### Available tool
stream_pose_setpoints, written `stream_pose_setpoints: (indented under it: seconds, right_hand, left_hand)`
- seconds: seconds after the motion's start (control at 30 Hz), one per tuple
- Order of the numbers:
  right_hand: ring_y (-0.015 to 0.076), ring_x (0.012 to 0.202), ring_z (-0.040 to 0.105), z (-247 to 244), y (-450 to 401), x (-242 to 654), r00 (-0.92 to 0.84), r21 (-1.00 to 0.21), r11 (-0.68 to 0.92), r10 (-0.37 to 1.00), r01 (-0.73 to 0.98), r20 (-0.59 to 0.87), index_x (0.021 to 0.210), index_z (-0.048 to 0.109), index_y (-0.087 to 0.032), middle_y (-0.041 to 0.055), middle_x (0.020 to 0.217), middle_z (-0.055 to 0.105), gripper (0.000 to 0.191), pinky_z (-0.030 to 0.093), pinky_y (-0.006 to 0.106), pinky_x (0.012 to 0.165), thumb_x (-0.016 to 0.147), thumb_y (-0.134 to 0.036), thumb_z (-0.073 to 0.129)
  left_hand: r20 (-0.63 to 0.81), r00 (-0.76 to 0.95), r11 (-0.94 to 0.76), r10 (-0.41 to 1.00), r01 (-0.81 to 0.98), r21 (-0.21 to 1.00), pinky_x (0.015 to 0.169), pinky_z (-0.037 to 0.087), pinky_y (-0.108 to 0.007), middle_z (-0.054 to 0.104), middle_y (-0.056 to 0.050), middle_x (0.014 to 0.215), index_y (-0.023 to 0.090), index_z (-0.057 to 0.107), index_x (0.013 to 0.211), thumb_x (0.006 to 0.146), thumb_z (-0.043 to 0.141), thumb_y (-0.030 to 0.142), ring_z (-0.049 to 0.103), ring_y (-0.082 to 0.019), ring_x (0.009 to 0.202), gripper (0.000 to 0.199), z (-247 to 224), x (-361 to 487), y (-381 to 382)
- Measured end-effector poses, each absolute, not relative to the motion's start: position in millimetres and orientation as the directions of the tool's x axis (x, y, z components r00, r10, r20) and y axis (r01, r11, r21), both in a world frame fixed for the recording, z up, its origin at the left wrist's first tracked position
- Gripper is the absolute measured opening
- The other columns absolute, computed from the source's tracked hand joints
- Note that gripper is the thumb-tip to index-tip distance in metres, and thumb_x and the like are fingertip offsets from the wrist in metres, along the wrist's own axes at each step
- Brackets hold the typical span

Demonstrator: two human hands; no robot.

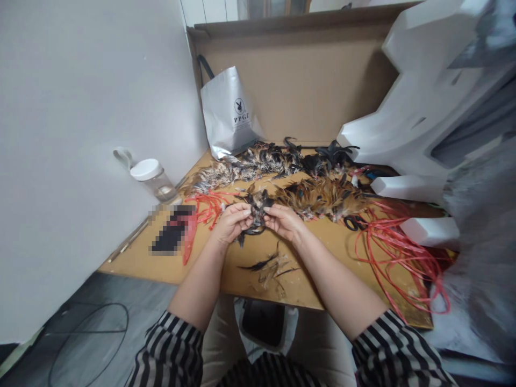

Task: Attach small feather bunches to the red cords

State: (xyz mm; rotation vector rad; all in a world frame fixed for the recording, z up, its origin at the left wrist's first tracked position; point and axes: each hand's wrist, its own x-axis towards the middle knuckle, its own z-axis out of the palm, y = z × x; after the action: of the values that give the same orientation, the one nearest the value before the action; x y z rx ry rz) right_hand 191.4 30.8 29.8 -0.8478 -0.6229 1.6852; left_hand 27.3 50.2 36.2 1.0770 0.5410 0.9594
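Between my two hands, above the middle of the yellow table, is a small bunch of dark feathers [258,207]. My left hand [235,221] pinches its left side, fingers closed. On the right side my right hand [282,220] pinches it with thumb and forefinger. Behind it lies a row of brown feather bundles [322,196], and farther back a row of black and speckled bundles [258,161]. A few loose feathers [272,269] lie on the table just in front of my hands.
Red plastic strings [407,258] spread over the right side, with black-handled scissors [355,222] beside them. More red strings [209,207] lie left. A silver bag [229,113], a clear jar [155,180] and white foam pieces [427,231] border the table [234,269].
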Motion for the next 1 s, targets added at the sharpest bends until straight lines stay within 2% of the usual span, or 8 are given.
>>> stream_pose_setpoints:
  seconds: [0.17,0.3,0.43,0.53,0.63,0.83,1.0]
  right_hand:
    - [0.0066,0.042,0.054,33,30,193,-0.102,-0.772,-0.247,0.967,-0.586,-0.232,0.059,0.050,-0.015,-0.0007,0.048,0.058,0.018,0.048,0.014,0.043,0.065,-0.009,0.066]
    - [0.0070,0.043,0.054,36,30,196,-0.115,-0.796,-0.249,0.968,-0.551,-0.223,0.060,0.050,-0.015,-0.0004,0.049,0.059,0.018,0.047,0.014,0.042,0.065,-0.010,0.066]
    - [0.0062,0.046,0.055,38,27,202,-0.265,-0.825,-0.255,0.955,-0.504,-0.133,0.070,0.059,-0.012,0.0019,0.057,0.063,0.008,0.045,0.013,0.044,0.066,-0.013,0.066]
    - [0.0053,0.050,0.057,39,24,202,-0.398,-0.826,-0.289,0.913,-0.484,-0.087,0.082,0.062,-0.011,0.0036,0.070,0.067,0.017,0.043,0.012,0.043,0.066,-0.015,0.066]
    - [0.0066,0.054,0.059,38,21,200,-0.485,-0.834,-0.328,0.871,-0.443,-0.085,0.087,0.063,-0.011,0.0048,0.076,0.067,0.022,0.045,0.014,0.046,0.066,-0.016,0.067]
    - [0.0096,0.062,0.063,30,22,193,-0.469,-0.846,-0.306,0.880,-0.437,-0.076,0.083,0.063,-0.012,0.0035,0.070,0.067,0.020,0.050,0.018,0.057,0.065,-0.019,0.069]
    - [0.0098,0.060,0.063,26,24,189,-0.402,-0.864,-0.269,0.912,-0.426,-0.085,0.085,0.063,-0.012,0.0036,0.071,0.067,0.023,0.049,0.017,0.052,0.064,-0.018,0.069]
  left_hand:
    - [0.011,0.703,0.173,0.711,-0.190,0.967,0.037,0.026,-0.018,0.056,-0.002,0.055,0.012,0.060,0.065,0.056,0.071,0.031,0.045,-0.006,0.040,0.023,35,25,44]
    - [-0.018,0.731,0.145,0.682,-0.111,0.983,0.040,0.032,-0.019,0.059,-0.003,0.054,0.012,0.061,0.069,0.061,0.068,0.032,0.047,-0.007,0.041,0.022,35,28,43]
    - [0.019,0.580,0.165,0.814,-0.263,0.951,0.043,0.034,-0.017,0.062,-0.005,0.065,0.012,0.060,0.072,0.063,0.066,0.029,0.050,-0.006,0.046,0.020,35,30,49]
    - [0.057,0.431,0.144,0.901,-0.420,0.896,0.041,0.032,-0.015,0.062,-0.004,0.070,0.012,0.059,0.073,0.063,0.066,0.026,0.047,-0.003,0.046,0.019,35,29,56]
    - [0.073,0.363,0.127,0.929,-0.500,0.857,0.038,0.030,-0.013,0.062,-0.004,0.073,0.012,0.059,0.074,0.064,0.066,0.024,0.045,-0.002,0.046,0.018,35,28,60]
    - [0.065,0.383,0.149,0.922,-0.504,0.850,0.052,0.046,-0.016,0.064,-0.006,0.080,0.011,0.059,0.076,0.065,0.066,0.022,0.057,-0.006,0.058,0.017,34,29,60]
    - [0.084,0.415,0.170,0.906,-0.538,0.825,0.056,0.048,-0.016,0.065,-0.007,0.080,0.011,0.059,0.076,0.067,0.063,0.016,0.062,-0.010,0.067,0.012,33,29,60]
